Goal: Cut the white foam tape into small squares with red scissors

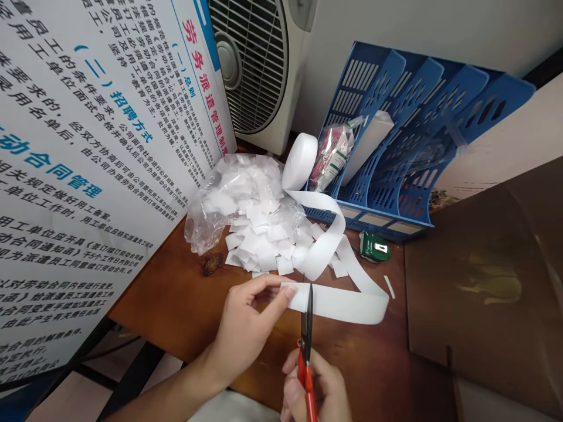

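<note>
Between thumb and fingers, my left hand [253,310] pinches the free end of a white strip [347,302], which looks like wide tape or webbing. My right hand [319,384] grips red-handled scissors [307,363]; their dark blades straddle the strip just right of my left fingertips. From there the strip loops to the right and curls back up to a white roll [301,158]. Behind my hands lies a pile of small cut white pieces [264,246], spilling from a clear plastic bag [202,220].
A blue file rack [373,190] stands at the back right, holding a small plastic packet [332,155]. Before it sit a green tape measure [375,247] and a thin white sliver [389,287]. A fan [250,64] stands behind; a printed board [109,146] leans at left. A brown box [484,281] is at right.
</note>
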A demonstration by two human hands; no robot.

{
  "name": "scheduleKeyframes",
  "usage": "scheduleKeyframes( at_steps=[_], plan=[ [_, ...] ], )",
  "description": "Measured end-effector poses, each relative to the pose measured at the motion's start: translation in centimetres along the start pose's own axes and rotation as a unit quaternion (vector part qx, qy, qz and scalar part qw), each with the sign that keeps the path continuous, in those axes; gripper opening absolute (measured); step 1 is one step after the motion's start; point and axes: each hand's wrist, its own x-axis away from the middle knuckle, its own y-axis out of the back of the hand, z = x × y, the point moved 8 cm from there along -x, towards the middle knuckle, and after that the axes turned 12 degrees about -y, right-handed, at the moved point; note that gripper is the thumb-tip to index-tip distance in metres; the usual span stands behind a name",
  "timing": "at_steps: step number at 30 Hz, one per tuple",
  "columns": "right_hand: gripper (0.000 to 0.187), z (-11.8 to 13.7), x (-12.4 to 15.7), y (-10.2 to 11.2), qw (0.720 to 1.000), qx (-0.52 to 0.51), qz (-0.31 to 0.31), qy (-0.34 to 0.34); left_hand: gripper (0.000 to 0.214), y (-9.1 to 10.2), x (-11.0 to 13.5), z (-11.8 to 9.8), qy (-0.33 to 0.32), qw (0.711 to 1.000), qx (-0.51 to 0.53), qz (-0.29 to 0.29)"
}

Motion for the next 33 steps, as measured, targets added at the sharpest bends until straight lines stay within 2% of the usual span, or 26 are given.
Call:
scheduleKeyframes(
  at_steps=[7, 19, 33],
  plan=[
    [0.046, 0.0, -0.2, -0.5, 1.0, -0.025, 0.01, -0.007, 0.009, 0.2, 0.0, -0.6, -0.042, 0.997, -0.061, -0.003],
    [0.056, 1.4, -0.1, -1.1, 0.998, -0.042, 0.049, -0.022, 0.009, 0.1, -0.2, -0.4, -0.038, 0.996, -0.077, -0.003],
    [0.056, 1.0, -0.2, -0.7, 0.998, -0.045, 0.032, -0.029, 0.011, 0.2, -0.2, -0.4, -0.021, 0.998, -0.063, -0.008]
  ],
)
